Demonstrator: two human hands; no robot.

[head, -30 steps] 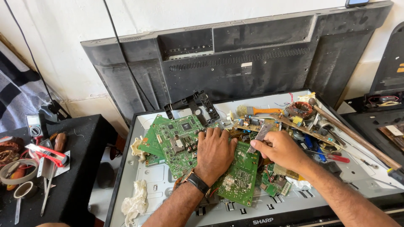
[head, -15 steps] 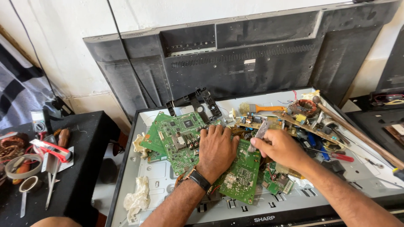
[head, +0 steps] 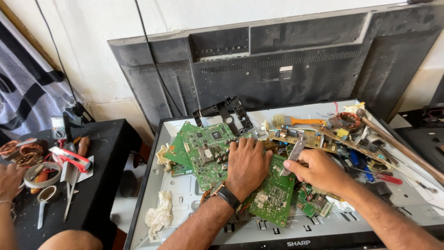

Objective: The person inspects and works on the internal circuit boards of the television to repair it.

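Observation:
My left hand (head: pixel 247 165), with a black watch on the wrist, presses flat on a green circuit board (head: pixel 273 192) that lies on the open back of a flat television (head: pixel 185 194). My right hand (head: pixel 319 171) grips a slim grey metal tool (head: pixel 293 155), its tip down at the board beside my left fingers. Another larger green circuit board (head: pixel 206 150) lies just left of my left hand.
A black television back cover (head: pixel 286 65) leans on the wall behind. A brush with an orange handle (head: pixel 296 121), a wooden stick (head: pixel 397 143), a red-handled screwdriver (head: pixel 386 178) and loose parts crowd the right side. A crumpled rag (head: pixel 159 215) lies front left. Another person's hand (head: pixel 9 180) rests on the black side table (head: pixel 92 185) with tape rolls and tools.
The view has shifted slightly right and down. My hands stay on the board, with the right hand and tool moved a little along it.

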